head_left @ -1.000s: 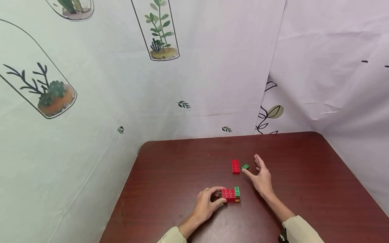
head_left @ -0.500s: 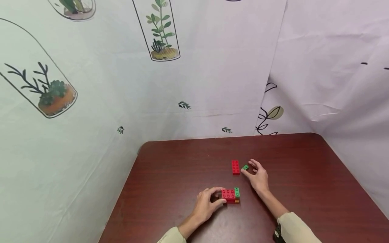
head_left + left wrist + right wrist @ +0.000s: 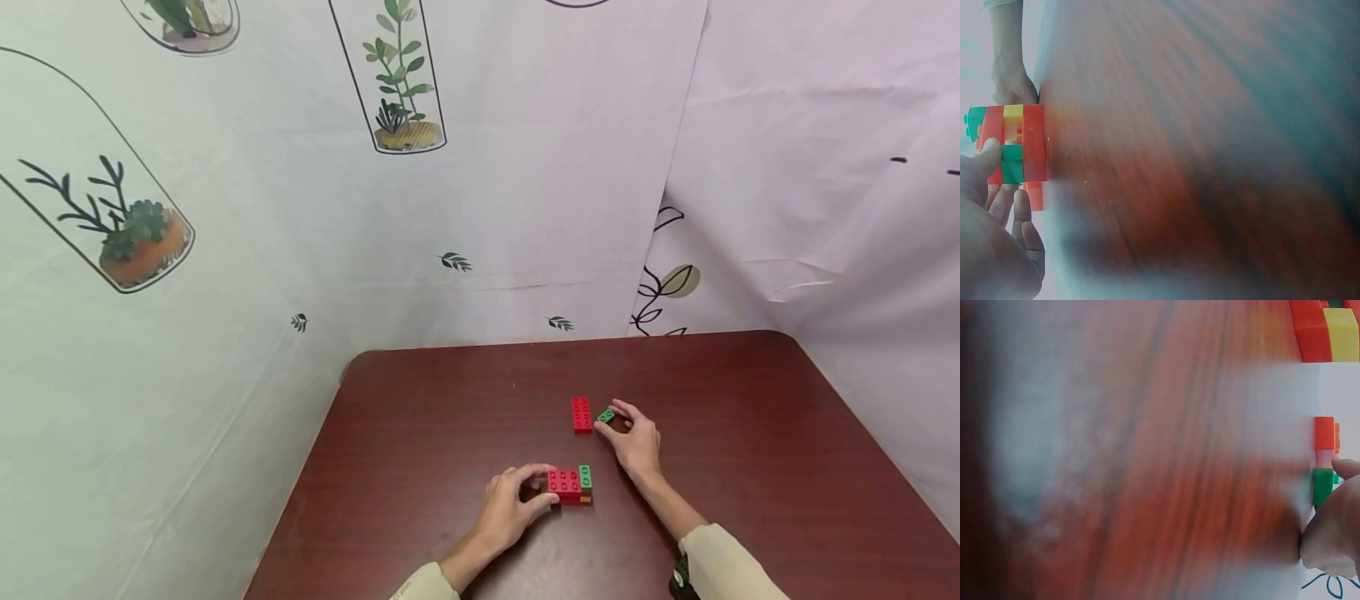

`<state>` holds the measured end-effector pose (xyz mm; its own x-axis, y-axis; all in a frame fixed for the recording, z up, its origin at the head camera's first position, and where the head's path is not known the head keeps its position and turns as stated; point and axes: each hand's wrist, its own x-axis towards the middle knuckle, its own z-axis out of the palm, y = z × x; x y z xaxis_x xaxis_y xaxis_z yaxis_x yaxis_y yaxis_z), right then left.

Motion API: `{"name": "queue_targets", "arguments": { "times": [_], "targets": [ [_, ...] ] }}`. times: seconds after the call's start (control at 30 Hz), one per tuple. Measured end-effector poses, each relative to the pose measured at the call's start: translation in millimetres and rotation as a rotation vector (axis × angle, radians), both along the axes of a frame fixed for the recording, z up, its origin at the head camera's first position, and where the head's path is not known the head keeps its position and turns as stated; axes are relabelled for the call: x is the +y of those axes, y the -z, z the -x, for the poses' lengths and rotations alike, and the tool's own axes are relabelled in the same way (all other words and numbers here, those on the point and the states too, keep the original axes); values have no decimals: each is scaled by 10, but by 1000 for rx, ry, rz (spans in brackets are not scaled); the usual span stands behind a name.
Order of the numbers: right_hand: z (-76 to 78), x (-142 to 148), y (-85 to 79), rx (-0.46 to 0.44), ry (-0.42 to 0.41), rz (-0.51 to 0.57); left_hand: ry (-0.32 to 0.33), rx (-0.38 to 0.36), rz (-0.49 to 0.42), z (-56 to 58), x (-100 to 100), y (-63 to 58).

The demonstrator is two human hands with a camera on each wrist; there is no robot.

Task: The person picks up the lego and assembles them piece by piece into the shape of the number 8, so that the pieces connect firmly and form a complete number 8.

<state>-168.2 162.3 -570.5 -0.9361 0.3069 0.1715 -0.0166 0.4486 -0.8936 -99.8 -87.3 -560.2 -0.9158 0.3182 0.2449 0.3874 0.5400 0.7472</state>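
Observation:
My left hand (image 3: 501,510) grips the left end of a stack of toy building bricks (image 3: 564,481), thumb on the near side and fingers behind. In the left wrist view the stack has a red brick (image 3: 1034,144) at the bottom, a yellow brick (image 3: 1014,114) and a green brick (image 3: 1012,164) above it, then another red layer with green on top. Farther back, my right hand (image 3: 639,446) pinches a small green brick (image 3: 606,415) between thumb and fingertips. The right wrist view has that green brick (image 3: 1322,486) low at the table, partly behind the hand.
A long red brick (image 3: 582,415) lies on the dark wooden table (image 3: 420,417), just left of the small green one. Behind the table hangs a pale cloth (image 3: 525,183) printed with plants.
My right hand's fingers have drawn in from a wide spread to the small green brick, thumb and fingertips now at its sides. The left hand stays on the stack.

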Motion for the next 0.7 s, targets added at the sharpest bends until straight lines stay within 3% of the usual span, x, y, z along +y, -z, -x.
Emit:
{"name": "queue_targets", "arguments": {
  "times": [0.7],
  "targets": [
    [-18,-28,13,28,3,-29,-8,-5,-1,8,4,10]
  ]
}}
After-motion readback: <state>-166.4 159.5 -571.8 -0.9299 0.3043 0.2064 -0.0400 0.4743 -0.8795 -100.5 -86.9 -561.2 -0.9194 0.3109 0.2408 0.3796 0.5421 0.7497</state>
